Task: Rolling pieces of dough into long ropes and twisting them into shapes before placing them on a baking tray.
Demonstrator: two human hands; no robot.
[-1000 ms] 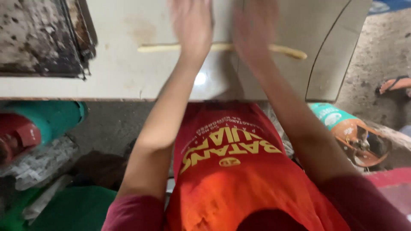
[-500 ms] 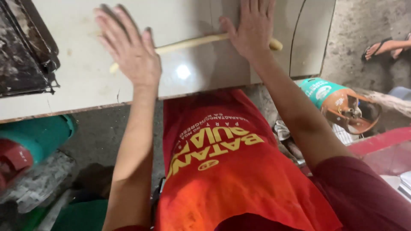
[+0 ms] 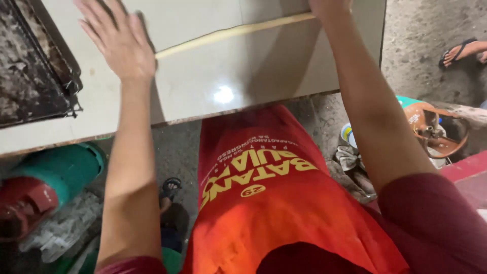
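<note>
Head view: the long pale dough rope [image 3: 233, 33] lies slantwise on the glossy bench [image 3: 203, 86], and it's clearly thinner and longer than it was 1 second ago, when both palms sat close together on its middle. Since then the hands have spread out to its 2 ends. The left hand [image 3: 117, 40] is open, fingers splayed, flat over the rope's lower left end. The right hand [image 3: 329, 6] sits at the rope's upper right end, mostly cut off by the frame, so I can't tell if it's flat or curled. My read: the rolling has stretched the rope nearly as far as the arms spread.

Left of the rope there's a dark crusted baking tray [image 3: 30, 66] on the same bench. Below the rope, under the bench edge, an orange apron [image 3: 264, 203]. Further left down there, a teal gas cylinder [image 3: 61, 170]; to the right, another cylinder with an orange top [image 3: 431, 132], and a sandalled foot [image 3: 464, 50] on the floor.
</note>
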